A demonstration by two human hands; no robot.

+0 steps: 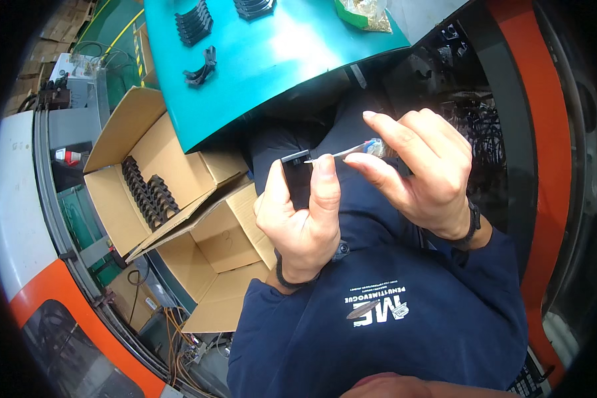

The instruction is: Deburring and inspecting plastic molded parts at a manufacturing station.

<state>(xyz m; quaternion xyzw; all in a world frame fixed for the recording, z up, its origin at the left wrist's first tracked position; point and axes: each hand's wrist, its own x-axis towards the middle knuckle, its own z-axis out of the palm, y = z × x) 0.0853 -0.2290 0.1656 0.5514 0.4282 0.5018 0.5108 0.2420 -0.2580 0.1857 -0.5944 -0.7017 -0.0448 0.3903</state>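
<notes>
My left hand pinches a small black plastic part between thumb and fingers, in front of my lap. In my right hand is a thin-bladed knife with a wrapped handle showing blue and red. Its narrow blade points left, and the tip meets or nearly meets the black part by my left thumb; I cannot tell if they touch. The right thumb and curled fingers close round the handle, most of which they hide.
A green-topped table ahead bears stacks of curved black parts, a loose pair and a bag of small pieces. At left, an open cardboard box holds rows of black parts, beside another open box. Orange machine panels flank me.
</notes>
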